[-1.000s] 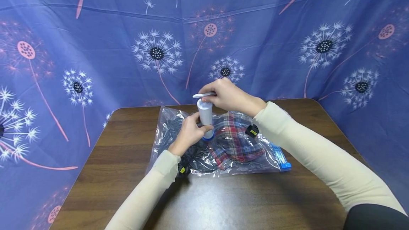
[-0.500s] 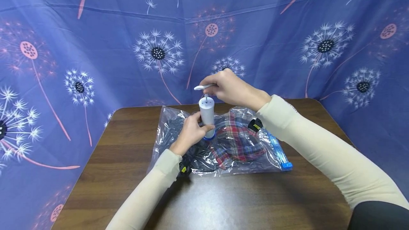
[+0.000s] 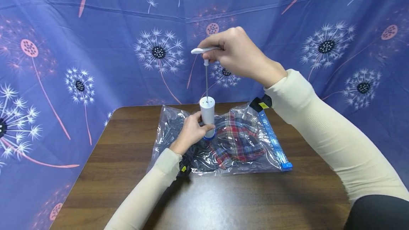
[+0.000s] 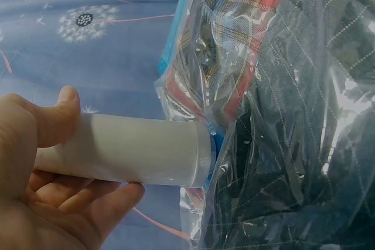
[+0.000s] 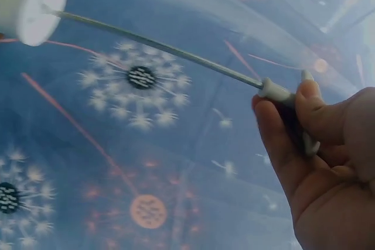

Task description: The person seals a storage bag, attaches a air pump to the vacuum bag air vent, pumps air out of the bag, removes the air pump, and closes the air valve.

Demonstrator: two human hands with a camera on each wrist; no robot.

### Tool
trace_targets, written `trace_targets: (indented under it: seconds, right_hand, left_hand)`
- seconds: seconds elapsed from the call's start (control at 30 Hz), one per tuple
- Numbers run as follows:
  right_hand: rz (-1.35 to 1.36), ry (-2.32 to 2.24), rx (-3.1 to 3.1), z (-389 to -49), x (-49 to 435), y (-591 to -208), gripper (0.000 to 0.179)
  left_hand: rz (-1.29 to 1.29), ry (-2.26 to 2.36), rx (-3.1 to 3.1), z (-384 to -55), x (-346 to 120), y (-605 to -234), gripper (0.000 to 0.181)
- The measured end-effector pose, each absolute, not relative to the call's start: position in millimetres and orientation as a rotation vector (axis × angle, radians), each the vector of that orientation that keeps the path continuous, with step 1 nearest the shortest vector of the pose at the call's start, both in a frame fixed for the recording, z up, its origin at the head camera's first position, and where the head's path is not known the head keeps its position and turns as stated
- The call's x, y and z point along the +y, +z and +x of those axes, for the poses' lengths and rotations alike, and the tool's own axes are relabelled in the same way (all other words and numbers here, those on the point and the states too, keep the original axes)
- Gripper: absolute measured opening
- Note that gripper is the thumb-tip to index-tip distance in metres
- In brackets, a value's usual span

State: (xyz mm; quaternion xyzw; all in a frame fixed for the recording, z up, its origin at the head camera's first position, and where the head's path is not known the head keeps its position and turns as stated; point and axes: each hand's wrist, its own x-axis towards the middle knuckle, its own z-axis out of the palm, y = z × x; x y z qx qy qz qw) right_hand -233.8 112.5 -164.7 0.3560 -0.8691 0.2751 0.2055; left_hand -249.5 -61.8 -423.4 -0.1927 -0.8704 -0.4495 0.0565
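Observation:
A white hand pump (image 3: 207,111) stands upright on a clear vacuum storage bag (image 3: 249,164), its base on a blue valve (image 3: 209,137). My left hand (image 3: 191,130) grips the pump's barrel low down, thumb on one side and fingers on the other; the left wrist view shows this hand round the white barrel (image 4: 140,149). High above, my right hand (image 3: 234,52) holds the pump's white T-shaped handle (image 3: 202,50). A long thin metal rod (image 5: 158,46) runs from the handle down into the barrel's top. Inside the bag lie a plaid cloth (image 3: 238,141) and a dark quilted cloth (image 4: 287,115).
The bag lies on a brown wooden table (image 3: 105,159). A blue zip strip with a slider (image 3: 286,166) runs along the bag's right edge. Behind the table hangs a blue curtain (image 3: 121,66) with dandelion prints.
My right hand has risen with the handle, drawing a long stretch of rod out of the barrel. My left hand and the barrel have stayed nearly in place.

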Motion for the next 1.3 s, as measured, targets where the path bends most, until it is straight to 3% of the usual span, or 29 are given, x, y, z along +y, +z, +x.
trace_targets:
  seconds: [0.33,0.83,1.3]
  right_hand:
    - [0.966,0.764,-2.393,-235,108,-159,0.022]
    - [1.133,0.778,-2.629,-250,107,-247,0.019]
    - [1.155,0.755,-2.627,-254,109,-273,0.017]
  left_hand:
    - [-0.583,-1.397,-2.638,-251,-64,-424,0.045]
    - [-0.612,-1.421,-2.623,-249,-66,-424,0.044]
    - [-0.612,-1.377,-2.616,-250,-65,-425,0.041]
